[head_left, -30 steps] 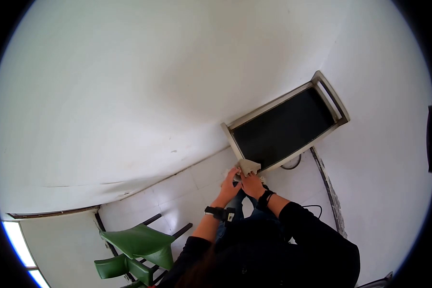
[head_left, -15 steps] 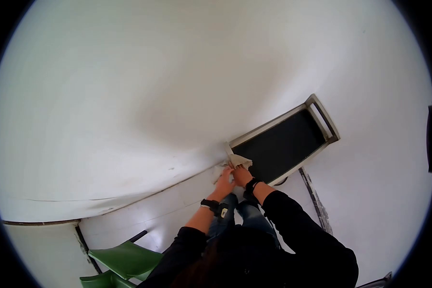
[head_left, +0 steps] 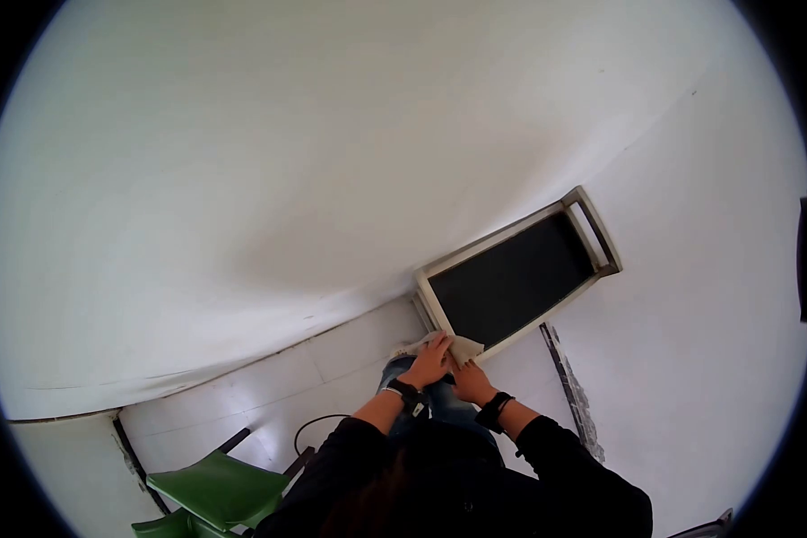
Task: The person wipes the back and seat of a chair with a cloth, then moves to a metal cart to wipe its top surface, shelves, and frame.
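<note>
A pale cloth (head_left: 460, 344) lies against the lower corner of a cream frame (head_left: 432, 305) around a dark panel (head_left: 508, 282) that leans on the white wall. My left hand (head_left: 429, 361) lies flat on the cloth with fingers spread over it. My right hand (head_left: 467, 380) grips the cloth's lower edge just beside it. Both wrists carry dark bands, and dark sleeves cover my arms.
A green plastic chair (head_left: 213, 484) stands at the lower left. A dark cable (head_left: 318, 423) loops over the white floor tiles near it. A cracked dark seam (head_left: 568, 384) runs down the wall at the right of the frame.
The view swung, and the frame now sits lower and nearer. Both hands moved with the cloth from the frame's upper-left corner to its bottom corner, the left hand now spread flat on it.
</note>
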{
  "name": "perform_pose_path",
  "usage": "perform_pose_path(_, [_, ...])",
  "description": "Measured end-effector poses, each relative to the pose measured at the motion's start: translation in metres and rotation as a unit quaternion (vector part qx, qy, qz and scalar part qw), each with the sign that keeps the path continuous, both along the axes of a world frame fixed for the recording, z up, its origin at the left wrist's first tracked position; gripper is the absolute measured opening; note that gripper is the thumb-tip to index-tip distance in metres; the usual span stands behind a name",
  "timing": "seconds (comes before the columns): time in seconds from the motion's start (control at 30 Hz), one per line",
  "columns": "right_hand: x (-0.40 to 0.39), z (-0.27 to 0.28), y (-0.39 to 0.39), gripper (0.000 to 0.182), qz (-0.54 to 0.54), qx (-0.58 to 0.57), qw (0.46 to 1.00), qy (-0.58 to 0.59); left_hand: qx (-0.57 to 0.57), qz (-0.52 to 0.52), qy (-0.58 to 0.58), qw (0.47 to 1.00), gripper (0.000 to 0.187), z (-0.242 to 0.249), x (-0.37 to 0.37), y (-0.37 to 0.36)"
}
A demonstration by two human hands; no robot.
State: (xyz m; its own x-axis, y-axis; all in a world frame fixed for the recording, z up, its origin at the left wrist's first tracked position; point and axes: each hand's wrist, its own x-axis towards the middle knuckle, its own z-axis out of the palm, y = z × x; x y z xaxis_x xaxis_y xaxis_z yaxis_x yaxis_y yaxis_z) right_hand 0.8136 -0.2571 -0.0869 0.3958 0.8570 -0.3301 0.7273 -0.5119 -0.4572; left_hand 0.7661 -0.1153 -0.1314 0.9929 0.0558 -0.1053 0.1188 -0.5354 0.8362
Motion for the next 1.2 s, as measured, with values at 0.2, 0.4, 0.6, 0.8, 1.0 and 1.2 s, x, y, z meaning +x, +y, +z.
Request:
perform_pose_path(0.2, [0.026,-0.024,0.047,0.064,0.004,0.063,0.996,-0.07,0.137,-0.011,0.066,0.988,0.062,0.014,0.037,0.034])
perform_pose_path(0.4, [0.039,-0.008,0.076,0.058,-0.12,0.104,0.985,0.066,0.24,-0.05,0.045,0.968,0.064,0.006,0.056,0.067])
perform_pose_path(0.6, [0.003,0.001,0.021,0.071,-0.089,0.052,0.993,0.054,-0.009,-0.096,0.005,0.995,0.056,-0.002,0.014,0.026])
perform_pose_path(0.8, [-0.012,-0.001,-0.013,0.065,-0.18,0.045,0.974,0.131,-0.31,0.057,0.163,0.935,0.034,-0.022,0.0,0.02])
perform_pose_path(1.0, [-0.005,0.001,0.007,0.06,-0.217,0.04,0.97,0.106,-0.317,0.27,0.181,0.891,0.023,-0.021,-0.007,0.034])
perform_pose_path(1.2, [-0.006,-0.005,0.024,0.06,-0.268,0.086,0.957,0.072,-0.405,0.169,0.4,0.805,0.023,-0.02,-0.013,0.054])
